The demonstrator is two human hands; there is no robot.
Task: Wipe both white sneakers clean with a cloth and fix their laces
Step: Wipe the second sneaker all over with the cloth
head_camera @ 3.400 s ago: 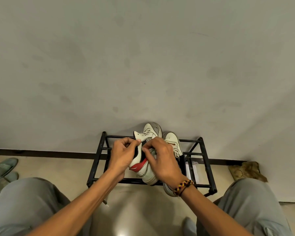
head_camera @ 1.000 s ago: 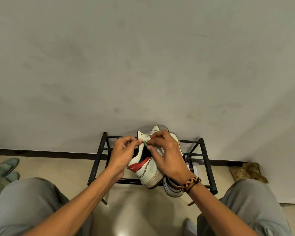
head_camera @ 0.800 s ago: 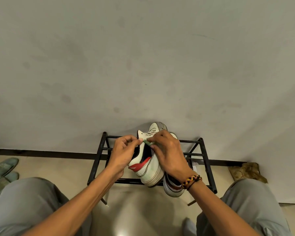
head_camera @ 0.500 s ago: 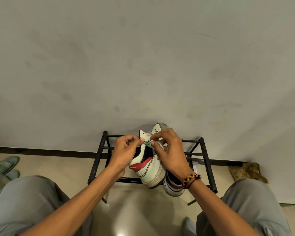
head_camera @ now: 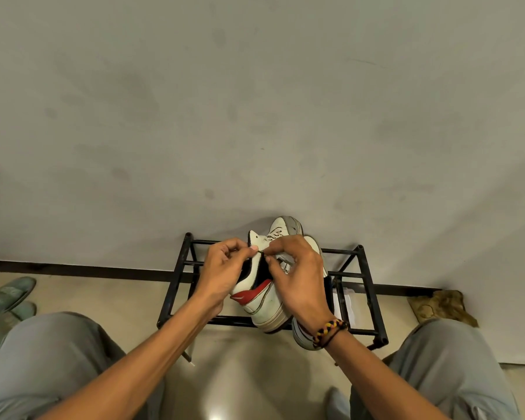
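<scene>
A white sneaker [head_camera: 262, 304] with a red patch at its heel stands tilted on the black metal rack [head_camera: 176, 277], toe toward the wall. My left hand [head_camera: 222, 275] curls round its left collar, thumb and forefinger pinching at the top edge. My right hand [head_camera: 297, 277] lies over the laces, fingertips pinching a lace end close to the left thumb. The second white sneaker [head_camera: 303, 339] sits to the right, mostly hidden under my right hand and wrist. No cloth shows in either hand.
The rack stands against a grey wall with a dark skirting. Green slippers [head_camera: 5, 301] lie on the floor at far left. A brown crumpled rag [head_camera: 443, 307] lies at the right by the wall. My knees in grey trousers frame the floor below.
My right hand has slid from the sneaker's side up to its top, meeting the left fingertips. The sneaker has tipped a little to the right. My left hand has stayed in place.
</scene>
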